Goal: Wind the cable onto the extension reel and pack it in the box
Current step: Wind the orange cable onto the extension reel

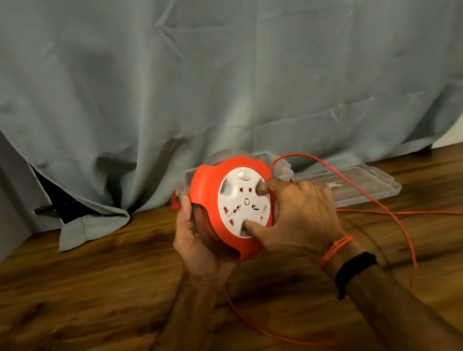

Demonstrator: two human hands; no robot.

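Above the table (61, 293), left grip (196, 241) clasps the reel (213, 205); right grip (297, 216) presses its face.

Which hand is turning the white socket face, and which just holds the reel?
The right hand has fingertips in the white socket face; the left hand cradles the orange reel.
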